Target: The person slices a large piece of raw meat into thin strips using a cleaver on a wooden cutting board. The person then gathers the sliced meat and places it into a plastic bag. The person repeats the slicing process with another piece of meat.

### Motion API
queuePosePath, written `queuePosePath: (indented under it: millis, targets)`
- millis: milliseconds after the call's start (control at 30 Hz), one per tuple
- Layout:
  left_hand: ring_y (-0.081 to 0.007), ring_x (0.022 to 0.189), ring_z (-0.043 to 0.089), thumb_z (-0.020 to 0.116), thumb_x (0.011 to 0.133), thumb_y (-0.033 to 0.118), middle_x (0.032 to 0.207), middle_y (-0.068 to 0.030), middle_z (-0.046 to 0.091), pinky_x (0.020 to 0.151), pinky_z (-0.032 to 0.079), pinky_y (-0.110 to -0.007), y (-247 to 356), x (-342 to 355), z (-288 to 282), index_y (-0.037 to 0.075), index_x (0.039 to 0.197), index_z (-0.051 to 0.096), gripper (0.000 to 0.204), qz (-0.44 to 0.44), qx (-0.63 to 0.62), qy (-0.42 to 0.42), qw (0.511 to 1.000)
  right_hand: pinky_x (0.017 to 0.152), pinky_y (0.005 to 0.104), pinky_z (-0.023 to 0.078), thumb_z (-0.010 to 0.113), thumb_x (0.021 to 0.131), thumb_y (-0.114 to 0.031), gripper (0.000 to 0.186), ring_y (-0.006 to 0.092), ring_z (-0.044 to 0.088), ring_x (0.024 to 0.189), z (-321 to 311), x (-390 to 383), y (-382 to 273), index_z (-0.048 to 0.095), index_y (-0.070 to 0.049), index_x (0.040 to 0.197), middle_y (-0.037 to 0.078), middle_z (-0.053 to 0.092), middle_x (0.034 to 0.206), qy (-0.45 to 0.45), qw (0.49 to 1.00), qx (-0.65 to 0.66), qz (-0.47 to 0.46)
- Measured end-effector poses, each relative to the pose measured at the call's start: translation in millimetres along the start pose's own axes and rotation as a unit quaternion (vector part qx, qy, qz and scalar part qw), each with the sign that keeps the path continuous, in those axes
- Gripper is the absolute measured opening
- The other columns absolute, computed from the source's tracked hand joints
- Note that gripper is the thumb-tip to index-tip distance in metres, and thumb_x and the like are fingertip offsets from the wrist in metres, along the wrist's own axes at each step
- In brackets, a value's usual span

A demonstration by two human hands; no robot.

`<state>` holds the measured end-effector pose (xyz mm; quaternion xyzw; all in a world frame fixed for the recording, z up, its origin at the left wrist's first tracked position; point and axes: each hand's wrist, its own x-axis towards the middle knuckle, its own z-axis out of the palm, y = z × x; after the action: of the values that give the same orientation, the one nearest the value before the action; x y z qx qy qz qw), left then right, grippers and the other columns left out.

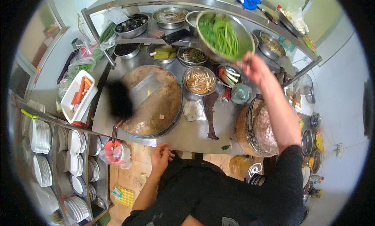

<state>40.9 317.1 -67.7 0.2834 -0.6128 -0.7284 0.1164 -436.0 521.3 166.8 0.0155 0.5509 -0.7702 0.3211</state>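
Note:
High over the back of the counter, my right hand (254,70) grips the near rim of a metal bowl (203,36). The bowl is tilted toward me and slightly blurred. Long green vegetables (226,38), perhaps beans or peppers, fill it. Down at the counter's front edge, my left hand (161,159) has loosely bent fingers and nothing visible in it. Left of centre lies a round wooden chopping board (156,105), with a wide cleaver (144,91) flat on it. A black blurred patch hides part of the cleaver and the board's left side.
Behind the board stand a bowl of pale strips (200,80) and a bowl of cut vegetables (162,53). A metal shelf (156,40) holds more bowls. Carrots lie in a white tub (80,95). A wooden tub (246,128) stands right; stacked plates (41,138) fill the lower left rack.

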Motion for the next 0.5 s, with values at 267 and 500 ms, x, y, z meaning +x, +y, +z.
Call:
queuePosePath:
  millis: [267,500]
  targets:
    - [-0.0181,0.076,0.07,0.052,0.108,0.005,0.104,-0.0152,0.071,0.06,0.058,-0.028,-8.8,-24.5,-11.8,-0.002,0.129,0.059,0.023,-0.016,-0.061,0.048,0.997,0.046,0.0181,0.06,0.055,0.098,-0.008,0.038,0.0247,0.076,0.074,48.3,141.4,-77.7,0.043,0.006,0.131,0.036,0.068,0.111,0.058,0.998,-0.01,-0.024]
    - [-0.0177,0.075,0.07,0.053,0.108,0.006,0.103,-0.0132,0.071,0.06,0.058,-0.028,-3.5,-19.4,-20.7,-0.001,0.126,0.06,0.02,-0.012,-0.063,0.091,0.994,0.06,0.022,0.066,0.067,0.097,-0.005,0.036,0.0261,0.078,0.084,70.1,170.4,-78.7,0.046,0.007,0.124,0.026,0.074,0.106,0.066,0.987,0.026,-0.144]
